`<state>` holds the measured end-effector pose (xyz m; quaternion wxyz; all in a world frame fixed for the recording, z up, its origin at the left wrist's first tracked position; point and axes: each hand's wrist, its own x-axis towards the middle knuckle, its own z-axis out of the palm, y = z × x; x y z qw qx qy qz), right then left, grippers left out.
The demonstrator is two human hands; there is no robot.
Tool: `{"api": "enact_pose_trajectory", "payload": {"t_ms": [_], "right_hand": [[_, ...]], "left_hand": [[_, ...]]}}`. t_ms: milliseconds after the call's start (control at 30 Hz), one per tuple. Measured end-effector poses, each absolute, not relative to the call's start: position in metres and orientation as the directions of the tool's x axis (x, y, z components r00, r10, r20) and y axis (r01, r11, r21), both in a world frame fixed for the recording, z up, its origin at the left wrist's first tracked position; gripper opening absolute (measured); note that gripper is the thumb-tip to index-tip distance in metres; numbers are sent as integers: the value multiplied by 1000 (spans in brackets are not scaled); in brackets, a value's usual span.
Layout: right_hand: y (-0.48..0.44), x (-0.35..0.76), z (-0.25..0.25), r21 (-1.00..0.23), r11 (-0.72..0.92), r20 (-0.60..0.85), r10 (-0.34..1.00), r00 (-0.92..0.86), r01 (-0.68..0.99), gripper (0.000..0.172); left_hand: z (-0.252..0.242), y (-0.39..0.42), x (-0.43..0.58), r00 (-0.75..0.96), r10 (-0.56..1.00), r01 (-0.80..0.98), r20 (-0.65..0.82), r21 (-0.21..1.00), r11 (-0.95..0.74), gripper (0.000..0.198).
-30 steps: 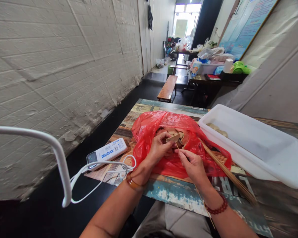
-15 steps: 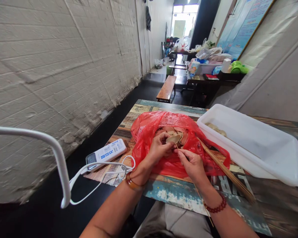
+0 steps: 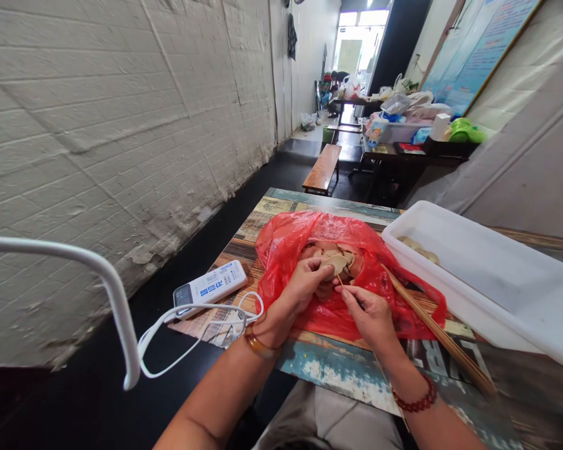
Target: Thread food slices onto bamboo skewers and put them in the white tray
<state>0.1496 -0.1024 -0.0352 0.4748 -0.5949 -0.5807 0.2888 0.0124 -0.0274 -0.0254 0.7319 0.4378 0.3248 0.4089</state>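
An open red plastic bag point(image 3: 281, 240) lies on the patterned table point(image 3: 319, 369), with pale flat slices point(image 3: 351, 257) inside. Over its opening, my left hand point(image 3: 307, 281) pinches one round pale slice point(image 3: 333, 266) between thumb and fingers. My right hand point(image 3: 368, 312) is closed on a thin wooden skewer point(image 3: 340, 279), whose tip meets the slice's lower edge; the rest of it runs back under my right forearm. A bundle of skewers point(image 3: 441, 334) rests beside the bag on the right. Several pale pieces point(image 3: 417, 249) sit in a white plastic tub point(image 3: 488, 275).
A white power bank point(image 3: 211, 287) with a looped white cable point(image 3: 169, 369) lies at the table's left edge. A white bar point(image 3: 103, 275) crosses the lower left. Beyond the table are a wooden bench point(image 3: 323, 167) and a cluttered dark table point(image 3: 403, 153).
The view has shifted slightly, so most things appear further right. The held slice now lies flatter to view, with more of its face showing at the skewer's tip.
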Motion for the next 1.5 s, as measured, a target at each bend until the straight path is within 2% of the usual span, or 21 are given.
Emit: {"api": "enact_pose_trajectory", "payload": {"t_ms": [200,500,867,1267,1500], "right_hand": [[-102,151,-37,-883,189,266,956,126,429,26],[-103,156,-40,-882,187,254,962,101,432,26],[-105,156,-38,-855,177,245,966,79,487,31],[-105,152,-36,-865,108,191,974,122,490,36],[-105,151,-34,-877,102,178,977,120,469,36]], "left_hand": [[-22,-26,11,482,857,-318,-182,875,364,27],[-16,-26,7,507,842,-258,-182,901,350,13],[-16,-24,5,562,794,-250,-231,867,430,13],[-17,-26,8,565,794,-266,-223,862,432,20],[-20,-25,8,514,831,-192,-212,916,352,21]]}}
